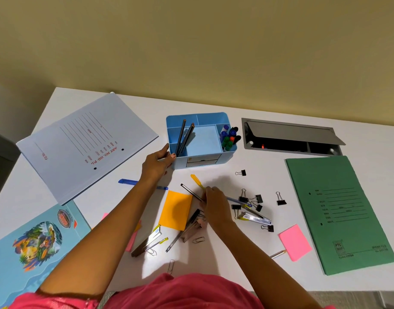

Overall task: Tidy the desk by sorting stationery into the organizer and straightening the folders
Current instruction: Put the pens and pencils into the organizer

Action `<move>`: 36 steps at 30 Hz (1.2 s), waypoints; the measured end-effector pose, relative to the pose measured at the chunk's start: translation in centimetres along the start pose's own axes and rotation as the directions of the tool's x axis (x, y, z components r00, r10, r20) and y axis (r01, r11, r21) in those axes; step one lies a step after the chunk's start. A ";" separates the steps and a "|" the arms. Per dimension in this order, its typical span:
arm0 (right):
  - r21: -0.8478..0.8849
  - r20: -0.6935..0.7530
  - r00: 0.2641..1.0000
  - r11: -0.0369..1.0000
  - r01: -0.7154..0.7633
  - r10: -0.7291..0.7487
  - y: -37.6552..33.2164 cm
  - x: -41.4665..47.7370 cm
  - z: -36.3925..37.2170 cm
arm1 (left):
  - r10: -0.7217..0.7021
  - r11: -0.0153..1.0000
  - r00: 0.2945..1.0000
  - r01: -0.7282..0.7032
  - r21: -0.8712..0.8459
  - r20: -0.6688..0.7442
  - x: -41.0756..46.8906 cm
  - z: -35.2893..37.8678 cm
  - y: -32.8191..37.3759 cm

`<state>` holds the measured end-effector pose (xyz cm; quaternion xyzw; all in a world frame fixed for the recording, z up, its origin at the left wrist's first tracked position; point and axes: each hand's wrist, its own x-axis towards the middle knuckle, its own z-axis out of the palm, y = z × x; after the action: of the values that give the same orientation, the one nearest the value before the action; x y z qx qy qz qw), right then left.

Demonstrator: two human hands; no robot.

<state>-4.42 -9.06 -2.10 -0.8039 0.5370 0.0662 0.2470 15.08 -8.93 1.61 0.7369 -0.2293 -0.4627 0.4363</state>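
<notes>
The light blue organizer (222,153) stands mid-desk with pencils (184,137) in its left slot and markers (229,136) in its right one. My left hand (157,162) holds the organizer's front left corner. My right hand (215,205) is down on the scattered pile, fingers curled round a yellow-capped pen (197,180) and a black pencil (190,191). A blue pen (133,182) lies under my left forearm. Several black binder clips (256,200), a stapler (255,217) and orange sticky notes (176,210) lie around it.
A pale blue folder (84,143) lies askew at the back left, a picture folder (33,246) at the front left, a green folder (341,212) at the right. Pink sticky notes (295,241), paper clips (198,239) and an open cable hatch (289,138) are also on the desk.
</notes>
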 end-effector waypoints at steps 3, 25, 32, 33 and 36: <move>-0.051 -0.034 0.999 0.998 0.020 -0.022 0.3 -0.4 0.2 | 0.006 1.000 1.000 -0.006 0.001 0.000 0.0 0.0 0.0; 0.721 -0.426 0.889 0.532 0.444 -0.165 -4.5 1.4 -9.9 | 0.002 1.000 1.000 -0.002 0.009 -0.009 0.0 0.0 -0.1; 0.575 -0.296 0.949 0.773 0.271 -0.112 -7.4 4.7 -9.4 | 0.002 1.000 1.000 -0.002 0.010 -0.013 0.0 0.1 0.0; 0.564 -0.266 0.959 0.791 0.235 -0.095 -7.6 5.2 -9.2 | 0.000 1.000 1.000 0.000 0.008 -0.010 0.0 0.0 0.0; 0.517 -0.223 0.973 0.840 0.165 -0.054 -8.1 5.8 -8.6 | -0.005 1.000 1.000 0.005 0.008 -0.005 0.1 0.0 0.0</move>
<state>3.90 -15.43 5.93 -0.7360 0.5091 -0.1801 0.4082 15.12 -8.99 1.61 0.7403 -0.2283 -0.4609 0.4328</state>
